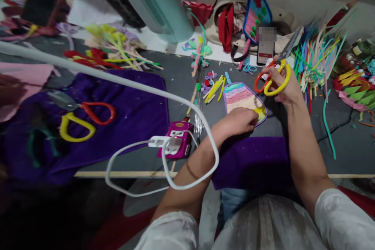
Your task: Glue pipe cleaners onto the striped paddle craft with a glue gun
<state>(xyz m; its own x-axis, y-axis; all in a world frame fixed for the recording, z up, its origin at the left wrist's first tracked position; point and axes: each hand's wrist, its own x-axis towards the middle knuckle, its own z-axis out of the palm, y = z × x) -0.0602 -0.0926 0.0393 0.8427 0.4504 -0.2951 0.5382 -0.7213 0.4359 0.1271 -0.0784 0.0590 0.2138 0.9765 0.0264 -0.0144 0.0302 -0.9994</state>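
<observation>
A flat striped craft piece, edged in purple with blue, pink, cream and yellow bands, lies in front of me. My left hand rests over its lower part, fingers curled down at the yellow band; the fingertips are partly hidden. Just to the right, my right hand is raised and grips a pair of scissors by its red and yellow handles. The blades point up and away from me. Short yellow strips lie left of the piece, beside small coloured bits. A folded purple cloth is below my left hand.
At left, a second pair of scissors and pliers lie on purple cloth. A white cable loops across the view above a magenta box. A phone and coloured pipe cleaners are at the back right.
</observation>
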